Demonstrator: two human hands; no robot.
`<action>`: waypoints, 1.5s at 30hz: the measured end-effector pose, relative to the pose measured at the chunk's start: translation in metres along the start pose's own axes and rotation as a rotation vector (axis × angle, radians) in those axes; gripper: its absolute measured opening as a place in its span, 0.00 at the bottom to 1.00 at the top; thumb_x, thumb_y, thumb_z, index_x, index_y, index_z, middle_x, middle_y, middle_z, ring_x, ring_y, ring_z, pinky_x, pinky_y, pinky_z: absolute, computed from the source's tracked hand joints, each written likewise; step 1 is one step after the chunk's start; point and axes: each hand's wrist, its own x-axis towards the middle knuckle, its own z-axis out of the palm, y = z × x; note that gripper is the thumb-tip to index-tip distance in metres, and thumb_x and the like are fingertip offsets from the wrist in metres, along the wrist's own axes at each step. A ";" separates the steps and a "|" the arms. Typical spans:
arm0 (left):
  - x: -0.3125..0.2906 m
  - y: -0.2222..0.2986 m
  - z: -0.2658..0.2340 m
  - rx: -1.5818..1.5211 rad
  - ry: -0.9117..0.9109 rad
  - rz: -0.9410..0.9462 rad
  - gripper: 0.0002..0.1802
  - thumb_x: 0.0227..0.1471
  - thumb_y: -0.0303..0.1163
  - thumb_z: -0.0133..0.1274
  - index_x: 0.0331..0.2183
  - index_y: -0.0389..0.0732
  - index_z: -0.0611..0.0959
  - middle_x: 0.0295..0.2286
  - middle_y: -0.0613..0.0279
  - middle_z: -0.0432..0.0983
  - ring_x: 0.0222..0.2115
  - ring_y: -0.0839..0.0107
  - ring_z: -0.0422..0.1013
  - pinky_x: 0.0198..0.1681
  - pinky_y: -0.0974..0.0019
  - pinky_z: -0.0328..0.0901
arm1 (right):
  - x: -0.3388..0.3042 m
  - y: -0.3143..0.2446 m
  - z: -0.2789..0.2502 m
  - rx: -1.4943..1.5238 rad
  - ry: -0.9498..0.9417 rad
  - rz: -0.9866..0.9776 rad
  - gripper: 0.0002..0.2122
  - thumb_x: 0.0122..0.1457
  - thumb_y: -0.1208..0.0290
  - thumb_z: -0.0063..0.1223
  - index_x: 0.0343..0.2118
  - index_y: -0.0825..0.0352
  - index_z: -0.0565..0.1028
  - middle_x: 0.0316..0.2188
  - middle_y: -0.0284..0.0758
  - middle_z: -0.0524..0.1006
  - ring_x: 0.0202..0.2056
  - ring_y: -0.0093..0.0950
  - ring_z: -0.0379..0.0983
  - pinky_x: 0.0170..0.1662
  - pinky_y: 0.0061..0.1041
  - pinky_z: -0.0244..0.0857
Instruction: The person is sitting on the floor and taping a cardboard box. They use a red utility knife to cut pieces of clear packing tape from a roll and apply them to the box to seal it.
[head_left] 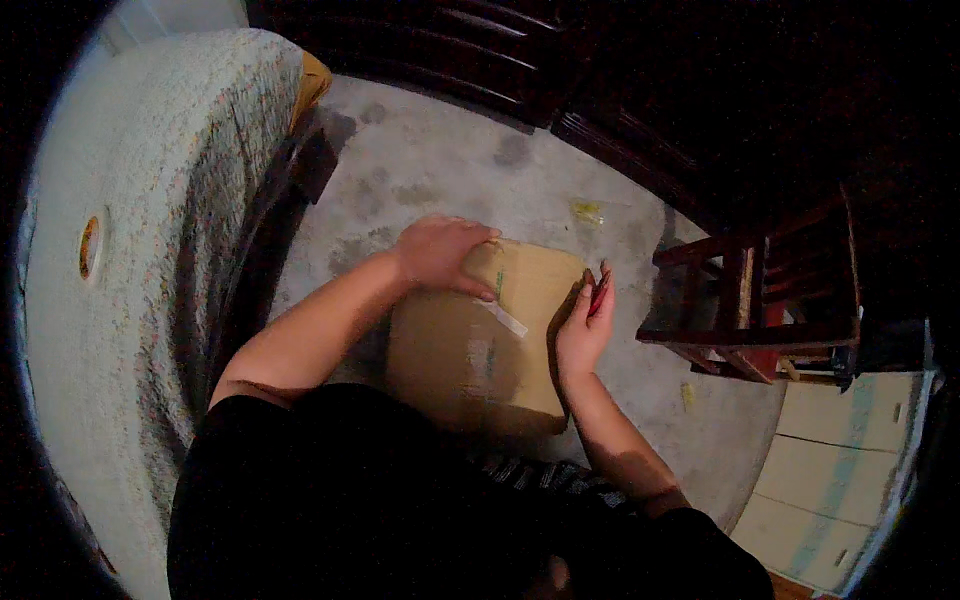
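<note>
A brown cardboard box (pixel 470 350) stands in front of me on the floor, with a pale strip of tape or label (pixel 503 318) across its upper edge. My left hand (pixel 447 257) grips the box at its far left corner, thumb spread on the top and fingers along the edge. Against the box's right side, my right hand (pixel 585 340) is closed round a small dark red object (pixel 600 294). Only a narrow part of that object shows between thumb and fingers, so its kind cannot be made out.
To the left is a bed with a patterned cover (pixel 215 130), bearing a round roll-like item (pixel 91 249). A dark wooden chair (pixel 750 290) stands right, beyond a pale drawer cabinet (pixel 830 470). Yellowish scraps (pixel 588 212) lie on the concrete floor (pixel 440 150). Dark furniture (pixel 470 50) lines the back.
</note>
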 end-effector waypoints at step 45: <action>0.032 0.002 0.010 -0.191 -0.149 -0.336 0.36 0.26 0.56 0.70 0.37 0.43 0.81 0.34 0.54 0.80 0.37 0.54 0.77 0.43 0.54 0.69 | 0.077 -0.021 0.047 -0.124 -0.212 -0.212 0.38 0.39 0.78 0.73 0.56 0.66 0.63 0.50 0.41 0.66 0.45 0.32 0.70 0.47 0.27 0.72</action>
